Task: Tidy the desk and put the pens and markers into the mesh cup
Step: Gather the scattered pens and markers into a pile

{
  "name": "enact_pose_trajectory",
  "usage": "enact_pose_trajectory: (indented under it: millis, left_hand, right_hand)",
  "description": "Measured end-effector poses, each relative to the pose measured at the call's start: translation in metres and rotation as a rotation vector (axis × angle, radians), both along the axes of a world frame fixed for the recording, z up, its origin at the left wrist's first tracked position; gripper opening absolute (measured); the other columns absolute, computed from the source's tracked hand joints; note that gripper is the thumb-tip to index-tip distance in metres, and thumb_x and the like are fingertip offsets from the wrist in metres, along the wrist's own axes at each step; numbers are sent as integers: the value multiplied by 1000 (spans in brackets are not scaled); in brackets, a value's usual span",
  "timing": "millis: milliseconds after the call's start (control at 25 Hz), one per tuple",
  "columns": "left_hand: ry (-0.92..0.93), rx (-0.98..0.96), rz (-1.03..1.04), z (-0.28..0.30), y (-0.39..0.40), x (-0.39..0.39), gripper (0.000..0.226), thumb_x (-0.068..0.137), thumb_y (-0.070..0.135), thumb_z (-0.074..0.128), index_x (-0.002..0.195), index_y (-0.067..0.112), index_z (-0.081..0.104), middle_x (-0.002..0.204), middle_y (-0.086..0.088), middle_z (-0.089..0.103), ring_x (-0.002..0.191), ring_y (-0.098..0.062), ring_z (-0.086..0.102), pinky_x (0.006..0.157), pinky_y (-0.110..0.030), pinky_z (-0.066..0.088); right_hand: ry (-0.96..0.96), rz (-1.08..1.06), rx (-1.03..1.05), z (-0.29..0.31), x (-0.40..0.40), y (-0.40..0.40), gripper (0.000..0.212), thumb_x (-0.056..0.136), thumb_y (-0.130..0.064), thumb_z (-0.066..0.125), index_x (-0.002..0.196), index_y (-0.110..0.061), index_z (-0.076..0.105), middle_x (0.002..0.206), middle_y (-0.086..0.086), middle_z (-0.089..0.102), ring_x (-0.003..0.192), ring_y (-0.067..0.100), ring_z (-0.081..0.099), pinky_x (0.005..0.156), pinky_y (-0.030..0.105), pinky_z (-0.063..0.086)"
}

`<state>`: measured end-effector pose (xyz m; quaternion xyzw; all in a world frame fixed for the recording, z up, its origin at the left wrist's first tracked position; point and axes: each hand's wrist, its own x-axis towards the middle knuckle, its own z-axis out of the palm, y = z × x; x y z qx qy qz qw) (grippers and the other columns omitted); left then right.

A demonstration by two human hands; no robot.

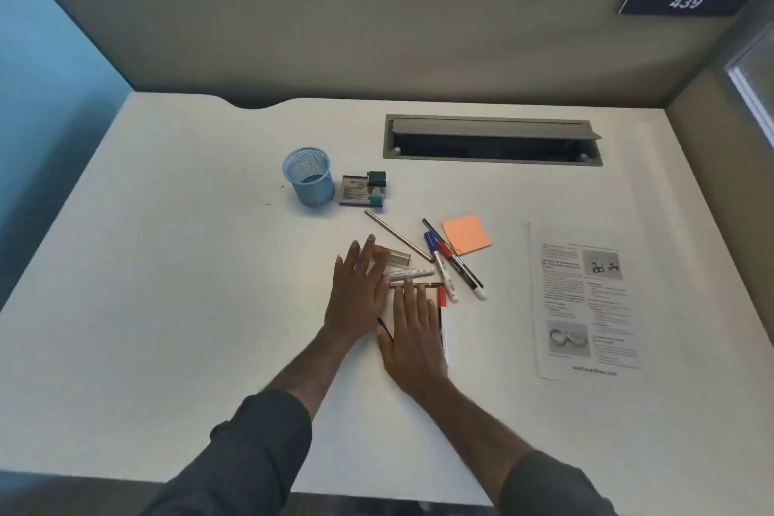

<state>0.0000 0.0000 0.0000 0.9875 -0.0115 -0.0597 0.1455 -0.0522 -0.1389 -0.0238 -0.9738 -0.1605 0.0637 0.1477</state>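
A blue mesh cup (309, 176) stands upright and empty at the middle of the white desk (167, 285). Pens and markers lie scattered near the centre: a grey pencil (396, 235), a blue-capped marker (439, 266), a red-capped marker (463, 270), and a white marker (412, 274). My left hand (360, 293) lies flat with fingers spread, touching the white marker's end. My right hand (414, 335) rests flat, palm down, on a small white booklet (446, 331). Neither hand grips anything.
Beside the cup sits a small card box with green clips (364, 191). An orange sticky pad (466, 235) lies by the markers. A printed sheet (584, 300) lies at the right. A grey cable slot (492, 140) opens at the back, before the partition wall.
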Motion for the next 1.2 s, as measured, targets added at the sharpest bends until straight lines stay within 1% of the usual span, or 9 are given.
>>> enact_pose_trajectory:
  millis: [120, 280, 360, 440, 600, 760, 960, 1120, 1200]
  left_hand:
    - [-16, 46, -59, -5, 2, 8, 54, 105, 41, 32, 157, 29, 21, 168, -2, 2, 154, -28, 1, 125, -50, 9]
    - [-28, 68, -91, -10, 4, 13, 55, 104, 44, 36, 156, 29, 24, 164, -6, 18, 152, -30, 13, 123, -48, 16]
    - [-18, 65, -92, -12, 8, 15, 56, 104, 43, 36, 156, 28, 23, 163, -7, 19, 151, -29, 14, 123, -46, 19]
    - [-4, 27, -86, -14, 11, 13, 57, 103, 40, 43, 155, 25, 25, 164, -8, 18, 152, -30, 12, 123, -46, 20]
    - [-12, 10, -77, -17, 22, 8, 61, 98, 34, 56, 152, 22, 30, 163, -10, 20, 153, -30, 10, 124, -44, 17]
    - [-35, -8, -51, -18, 37, 3, 55, 99, 32, 55, 148, 19, 37, 160, -11, 28, 152, -30, 13, 125, -44, 16]
    - [-46, -18, -10, -24, 61, -4, 53, 102, 38, 50, 150, 20, 36, 161, -8, 26, 153, -28, 9, 126, -43, 11]
    - [-65, -10, 28, -26, 86, -11, 50, 102, 30, 49, 150, 19, 37, 160, -9, 29, 153, -28, 11, 126, -42, 13]
    - [-83, -17, 48, -25, 99, -14, 47, 102, 24, 49, 148, 17, 40, 156, -10, 34, 152, -30, 15, 125, -43, 16]
  right_hand:
    - [1, -46, -30, -4, -3, 4, 69, 99, -50, 29, 156, -12, 19, 164, 13, 14, 152, 31, 9, 121, 48, 17]
    - [28, -11, -109, -11, -4, 3, 67, 101, -45, 28, 157, -12, 13, 165, 12, 10, 152, 31, 6, 121, 50, 16]
    - [48, 3, -133, -12, -3, 7, 64, 103, -42, 22, 157, -11, 9, 165, 13, 7, 152, 31, 2, 121, 51, 14]
    - [61, 27, -131, -11, -4, 13, 61, 104, -39, 16, 157, -10, 5, 165, 14, 1, 152, 31, -5, 122, 51, 12]
    - [50, 62, -74, -8, -4, 23, 58, 105, -33, 18, 157, -8, 11, 165, 14, 3, 152, 29, -4, 123, 47, 8]
    - [20, 110, -49, -6, -2, 35, 56, 105, -29, 18, 156, -7, 12, 165, 15, 3, 152, 28, -4, 124, 45, 4]
    - [8, 140, -35, -8, -3, 55, 58, 104, -28, 24, 156, -5, 15, 164, 17, 9, 152, 32, 1, 122, 50, 13]
    - [3, 129, -45, -7, 4, 74, 64, 102, -36, 26, 156, -6, 10, 165, 17, 3, 151, 37, -4, 122, 55, 7]
    - [10, 150, -43, -9, 6, 84, 66, 101, -38, 27, 157, -7, 8, 165, 16, 1, 151, 37, -4, 121, 56, 9]
